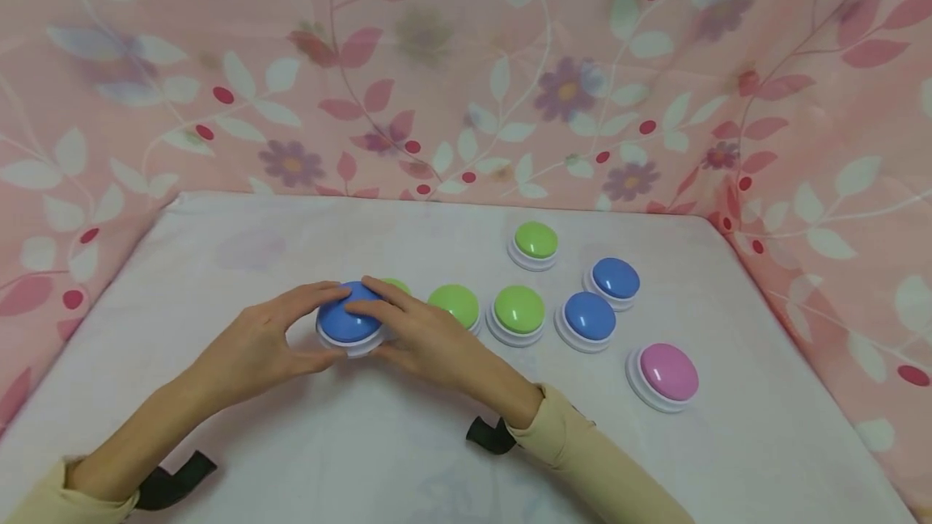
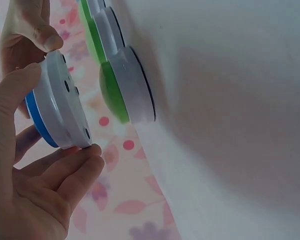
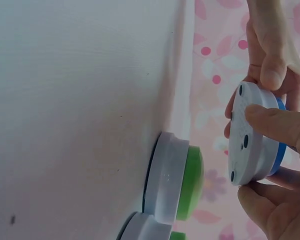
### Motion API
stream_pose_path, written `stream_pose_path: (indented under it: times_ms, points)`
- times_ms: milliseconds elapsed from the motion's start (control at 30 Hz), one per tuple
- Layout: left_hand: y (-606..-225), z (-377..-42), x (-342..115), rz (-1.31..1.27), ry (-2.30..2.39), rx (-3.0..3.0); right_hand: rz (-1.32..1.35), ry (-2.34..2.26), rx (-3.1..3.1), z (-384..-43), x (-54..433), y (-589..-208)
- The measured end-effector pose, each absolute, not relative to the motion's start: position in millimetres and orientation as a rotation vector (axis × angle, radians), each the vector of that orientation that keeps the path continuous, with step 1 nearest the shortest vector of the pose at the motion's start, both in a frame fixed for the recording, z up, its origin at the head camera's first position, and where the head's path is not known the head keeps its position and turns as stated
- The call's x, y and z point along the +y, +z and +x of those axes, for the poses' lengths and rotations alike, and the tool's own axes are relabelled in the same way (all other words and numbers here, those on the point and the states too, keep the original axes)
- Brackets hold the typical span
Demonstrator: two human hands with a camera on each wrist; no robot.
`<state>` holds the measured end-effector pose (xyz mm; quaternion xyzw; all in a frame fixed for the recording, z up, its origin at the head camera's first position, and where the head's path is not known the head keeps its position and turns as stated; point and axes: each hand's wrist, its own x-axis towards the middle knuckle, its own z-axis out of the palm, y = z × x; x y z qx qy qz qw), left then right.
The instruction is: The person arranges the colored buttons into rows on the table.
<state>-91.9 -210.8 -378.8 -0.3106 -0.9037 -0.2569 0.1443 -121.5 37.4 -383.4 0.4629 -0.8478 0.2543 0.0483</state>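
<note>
A round push button with a blue dome (image 1: 351, 315) and white base is lifted off the table between both hands. My left hand (image 1: 251, 350) grips its left side, thumb low and fingers at the top. From the right, my right hand (image 1: 433, 342) holds it with its fingers over the dome and its thumb near the base. The button's white underside (image 3: 245, 135), with small dark feet, shows in the right wrist view. A green button (image 1: 396, 286) stands on the table just behind, partly hidden by the right hand in the head view.
Two more green buttons (image 1: 519, 310) continue a row to the right, then a blue button (image 1: 590, 316). Behind stand another blue button (image 1: 616, 277) and a green one (image 1: 535, 240); a pink button (image 1: 668, 372) sits nearer right. Floral cloth (image 1: 466, 87) surrounds the white table (image 1: 349, 459).
</note>
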Motion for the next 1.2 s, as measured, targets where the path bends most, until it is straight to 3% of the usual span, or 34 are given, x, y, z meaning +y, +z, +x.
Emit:
stream_pose_path:
  times_ms: [1200]
  points:
    - [-406.5, -70.7, -196.4, -0.994, -0.816, -2.651, 1.506, 0.807, -2.704, -93.4, 59.1, -394.7]
